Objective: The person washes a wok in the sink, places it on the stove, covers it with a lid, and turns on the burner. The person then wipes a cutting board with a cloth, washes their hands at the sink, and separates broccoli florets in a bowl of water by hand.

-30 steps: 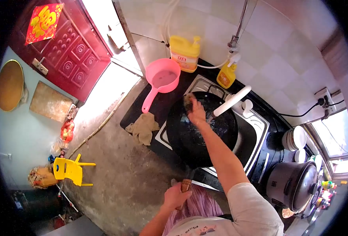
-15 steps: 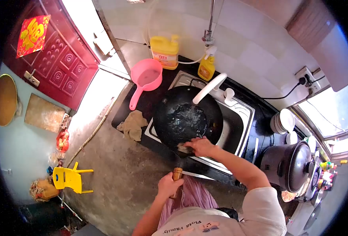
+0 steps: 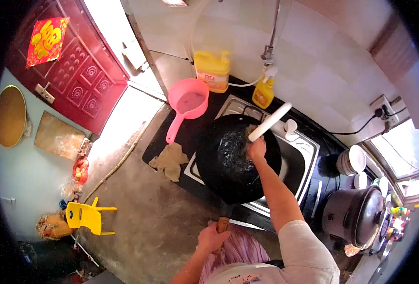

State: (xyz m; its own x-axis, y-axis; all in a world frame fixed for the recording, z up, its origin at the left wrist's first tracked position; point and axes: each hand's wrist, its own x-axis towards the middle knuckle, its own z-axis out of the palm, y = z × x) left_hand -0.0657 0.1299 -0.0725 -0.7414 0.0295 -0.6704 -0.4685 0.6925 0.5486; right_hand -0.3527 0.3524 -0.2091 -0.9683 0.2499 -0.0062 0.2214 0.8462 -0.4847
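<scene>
A large black wok point(image 3: 213, 177) rests tilted over the metal sink point(image 3: 309, 163), its inside wet and shiny. My left hand point(image 3: 211, 239) is closed around the wok's wooden handle point(image 3: 223, 224), close to my body. Inside the wok, near its far right side, my right hand point(image 3: 257, 149) presses a brownish scrubbing pad point(image 3: 249, 131), partly hidden by my fingers and the white faucet point(image 3: 271, 121). The faucet's spout hangs just above that hand.
A pink dipper point(image 3: 199, 107) and a tan cloth point(image 3: 170, 163) lie on the black counter at the left. Yellow detergent jug point(image 3: 212, 78) and spray bottle point(image 3: 263, 93) stand behind. A dark pot point(image 3: 344, 215) and stacked bowls point(image 3: 353, 160) are at the right.
My right hand has moved with the pad from the wok's near edge to its far right side under the faucet. My left hand keeps hold of the handle. The view has shifted slightly.
</scene>
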